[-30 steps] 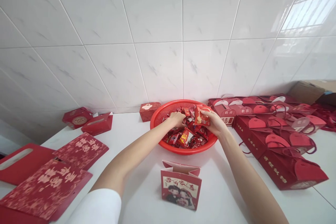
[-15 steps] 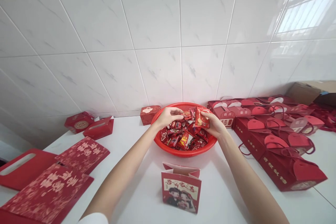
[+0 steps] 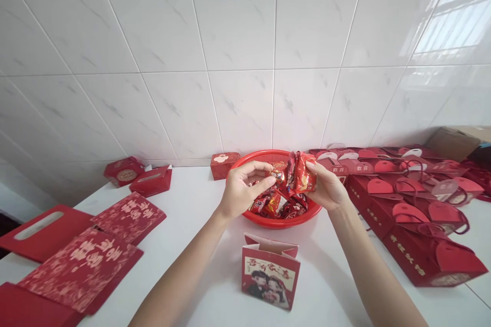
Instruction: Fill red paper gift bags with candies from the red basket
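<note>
Above a red plastic basket (image 3: 282, 223) of wrapped candies (image 3: 273, 204), my left hand (image 3: 245, 189) pinches a small shiny red-and-gold wrapped candy (image 3: 280, 177) between thumb and fingers. My right hand (image 3: 330, 186) is closed on red candy packets (image 3: 306, 172), with a darker wrapper beside the brightest one. The two hands are close together, and their contents nearly touch. In front of the basket stands an upright red paper gift box (image 3: 270, 276) with its top open and a cartoon couple on its face.
Rows of closed red gift boxes with cord handles (image 3: 418, 245) fill the right side. Flat folded red boxes (image 3: 76, 265) lie on the left. Small red boxes (image 3: 151, 181) sit near the tiled wall (image 3: 245, 107), one (image 3: 224, 165) beside the basket. A cardboard box (image 3: 456, 140) is far right.
My left hand has come up from the basket with a small candy pinched in it. My right hand has lifted slightly toward me, still holding red packets. The view has shifted a little left.
</note>
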Demonstrator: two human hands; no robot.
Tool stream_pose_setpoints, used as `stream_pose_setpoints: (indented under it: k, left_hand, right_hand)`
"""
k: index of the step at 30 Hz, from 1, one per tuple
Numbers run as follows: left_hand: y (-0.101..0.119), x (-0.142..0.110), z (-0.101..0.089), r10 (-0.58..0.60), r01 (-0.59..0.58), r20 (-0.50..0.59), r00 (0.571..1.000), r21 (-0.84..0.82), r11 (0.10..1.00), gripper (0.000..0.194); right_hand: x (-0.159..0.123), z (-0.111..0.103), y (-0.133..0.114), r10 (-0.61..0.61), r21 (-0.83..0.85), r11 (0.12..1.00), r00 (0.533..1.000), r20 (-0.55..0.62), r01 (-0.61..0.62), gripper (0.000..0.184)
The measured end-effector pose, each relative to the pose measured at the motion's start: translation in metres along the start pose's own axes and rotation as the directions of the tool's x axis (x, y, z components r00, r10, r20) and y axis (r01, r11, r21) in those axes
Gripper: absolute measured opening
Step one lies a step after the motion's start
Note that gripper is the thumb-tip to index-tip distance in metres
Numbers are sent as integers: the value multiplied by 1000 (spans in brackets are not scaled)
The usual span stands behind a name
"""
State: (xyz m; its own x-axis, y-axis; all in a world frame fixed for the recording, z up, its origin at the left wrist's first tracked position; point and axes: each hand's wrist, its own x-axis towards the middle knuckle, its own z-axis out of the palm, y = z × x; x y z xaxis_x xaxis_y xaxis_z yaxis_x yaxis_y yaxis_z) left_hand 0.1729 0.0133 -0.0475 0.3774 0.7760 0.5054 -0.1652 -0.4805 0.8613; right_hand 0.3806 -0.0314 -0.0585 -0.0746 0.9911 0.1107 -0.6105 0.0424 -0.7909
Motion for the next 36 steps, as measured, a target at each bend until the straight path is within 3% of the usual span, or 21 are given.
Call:
stream_pose_setpoints:
  k: [9,16,19,22,27,32,36]
  left_hand:
    - [7,-14,3,0,0,-15,1000,-1,1000,22]
    - [8,-18,7,-134,128,93,987,73,989,20]
    - [5,-18,8,-221,229,135,966,-43,973,26]
    - [1,-18,7,-249,263,90,964,-204,943,31]
    - [-2,-18,9,-240,232,21,970,-356,905,46]
    - [-4,-18,10,-196,165,-44,980,-383,909,42]
    - [-1,-20,9,-209,179,-23,978,-432,884,42]
  right_hand:
    - [-10,17,-3,-36,-66,997,999,-21,34,24]
    - [-14,26,1,-45,-89,995,998,-36,41,24]
    - [-15,29,3,-44,-96,994,999,-22,42,24]
    - [-15,28,4,-88,-100,991,996,-19,86,23]
    - [-14,25,2,-107,-54,993,989,-105,102,26]
    - [-17,29,2,-82,-70,995,993,-89,75,24]
    - [-18,33,2,-81,-93,993,993,-85,74,24]
